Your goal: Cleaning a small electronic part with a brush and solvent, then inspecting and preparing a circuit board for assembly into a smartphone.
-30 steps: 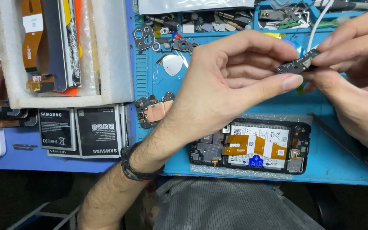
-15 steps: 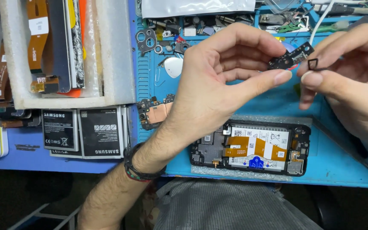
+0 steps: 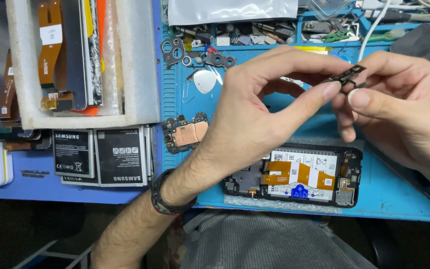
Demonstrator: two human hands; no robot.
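My left hand (image 3: 255, 114) reaches in from the lower left and pinches one end of a small dark circuit board (image 3: 345, 75) between thumb and forefinger, holding it up over the blue work mat (image 3: 389, 199). My right hand (image 3: 404, 104) comes in from the right. Its thumb and fingertips close on the other end of the same board. Below both hands an opened phone (image 3: 355, 155) lies on the mat, back removed, showing its battery and orange flex cables.
A loose motherboard (image 3: 185, 132) lies left of the phone, with a white pick (image 3: 205, 80) and a dark camera bezel (image 3: 173, 50) above it. Two flat batteries (image 3: 120, 154) sit beside a white foam tray (image 3: 135, 60) of screens and flex parts. A white cable (image 3: 369, 30) runs top right.
Half a second ago my right hand was a little apart from the board with a tiny square part at its fingertips. Now its fingers are back against the board's end.
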